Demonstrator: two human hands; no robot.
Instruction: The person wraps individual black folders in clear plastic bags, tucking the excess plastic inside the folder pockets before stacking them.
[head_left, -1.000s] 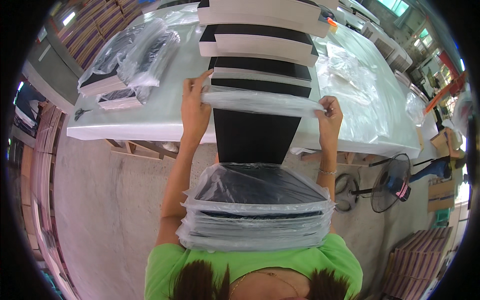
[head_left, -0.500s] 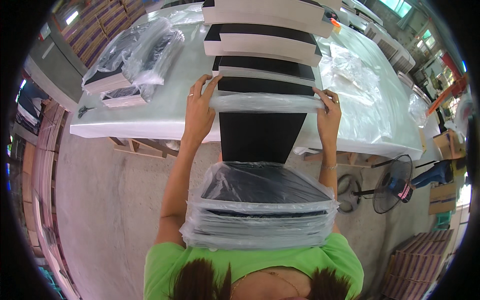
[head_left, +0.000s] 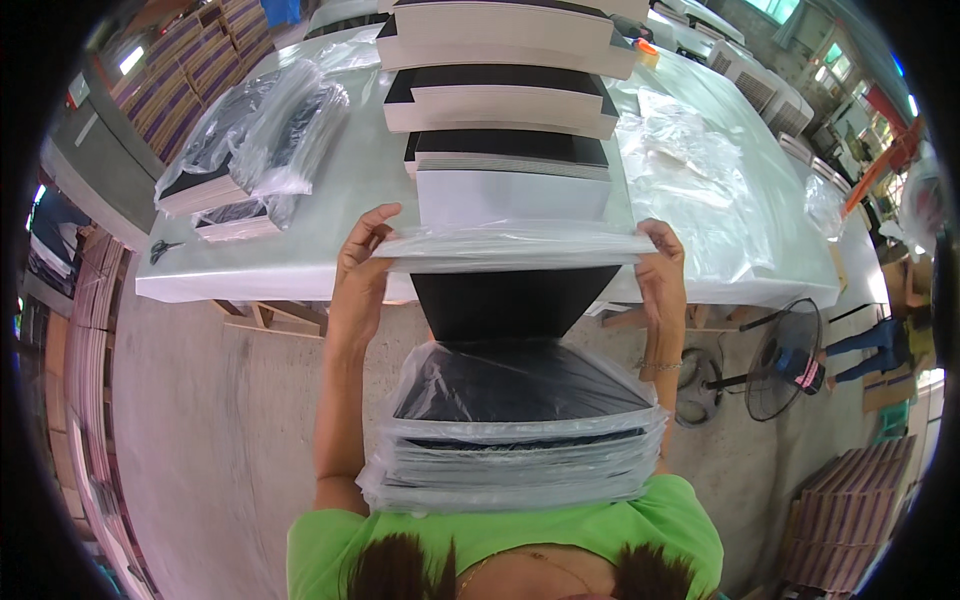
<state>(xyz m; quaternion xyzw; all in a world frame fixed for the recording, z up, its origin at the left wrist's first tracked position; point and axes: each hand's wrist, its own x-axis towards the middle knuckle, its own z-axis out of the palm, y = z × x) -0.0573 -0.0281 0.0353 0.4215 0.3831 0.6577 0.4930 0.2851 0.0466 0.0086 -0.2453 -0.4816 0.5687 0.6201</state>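
Observation:
Between my two hands a clear plastic bag [head_left: 515,248] stretches as a bunched band across a black board [head_left: 512,302]. My left hand [head_left: 364,262] pinches the band's left end, its index finger raised. My right hand [head_left: 661,268] grips the other end between thumb and curled fingers. How far the plastic wraps the board, I cannot tell. Close to my body lies a stack of plastic-wrapped black boards [head_left: 520,390]. Just beyond the band is a white face [head_left: 512,197] below a pile of thin black-topped boards [head_left: 512,147].
More piles of black-topped boards [head_left: 500,100] extend away along the table [head_left: 340,220]. Wrapped boards [head_left: 250,150] and scissors [head_left: 163,250] lie left; loose clear plastic [head_left: 680,150] covers part of the right. A fan [head_left: 785,360] stands right, near another person's legs [head_left: 868,350].
Both hands have drawn the plastic band toward me, and their grip spans wider. A white face now shows where black showed beyond the band.

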